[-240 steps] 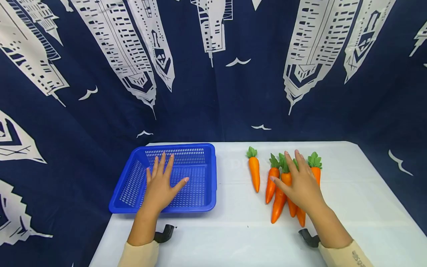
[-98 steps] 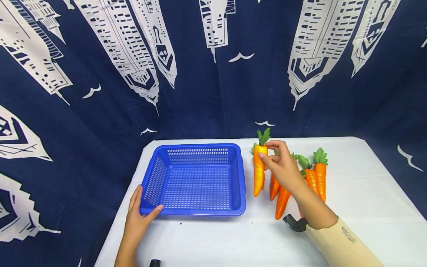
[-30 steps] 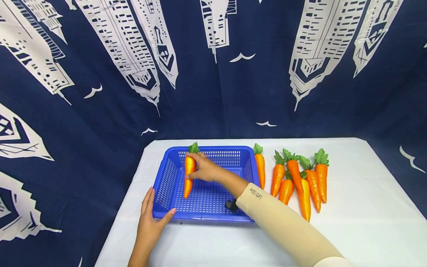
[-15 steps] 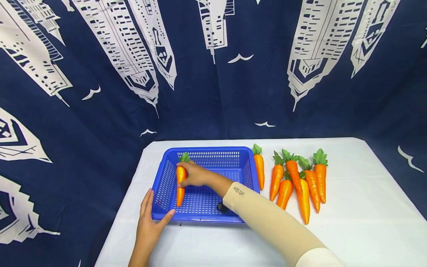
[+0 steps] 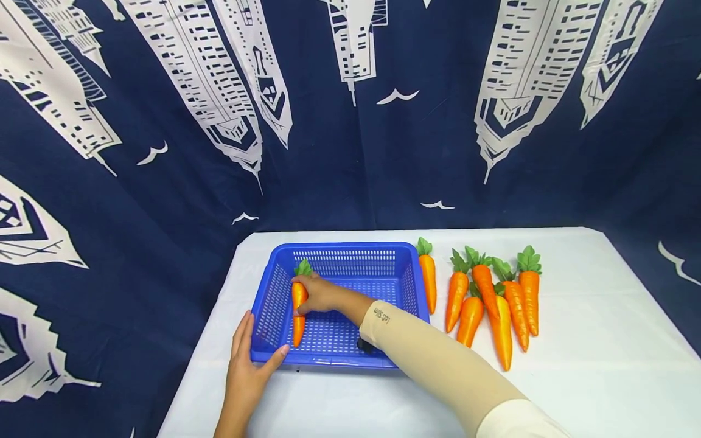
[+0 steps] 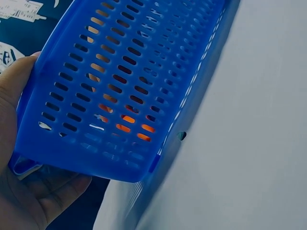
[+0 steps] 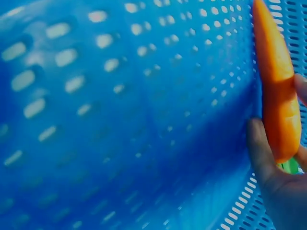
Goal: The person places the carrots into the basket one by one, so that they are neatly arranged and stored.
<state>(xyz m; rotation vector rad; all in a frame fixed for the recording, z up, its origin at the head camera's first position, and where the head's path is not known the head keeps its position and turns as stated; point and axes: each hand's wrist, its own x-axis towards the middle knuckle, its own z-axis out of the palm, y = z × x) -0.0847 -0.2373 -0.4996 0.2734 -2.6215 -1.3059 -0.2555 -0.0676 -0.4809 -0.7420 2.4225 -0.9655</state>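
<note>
My right hand (image 5: 323, 294) reaches down into the blue plastic basket (image 5: 350, 361) and pinches an orange carrot (image 5: 299, 322) by its upper part. The carrot stands lengthwise along the basket's left side, green leaves toward the back wall. In the right wrist view, thumb and fingers lie on both sides of the carrot (image 7: 278, 105), close to the perforated wall. My left hand (image 5: 244, 371) holds the basket's front left corner, thumb at the front rim and fingers along the left side. In the left wrist view, the carrot's orange shows through the slots of the basket (image 6: 72, 148).
One carrot (image 5: 429, 283) lies right beside the basket's right wall. Farther right, several more carrots (image 5: 484, 292) lie in a loose group, one across others. A white cloth covers the table (image 5: 580, 365), and a dark blue printed curtain (image 5: 361, 182) hangs behind it.
My right hand has taken a carrot from the group on the right, carried it left and lowered it into the basket. My left hand has gone to the basket's corner, and the basket sits farther right.
</note>
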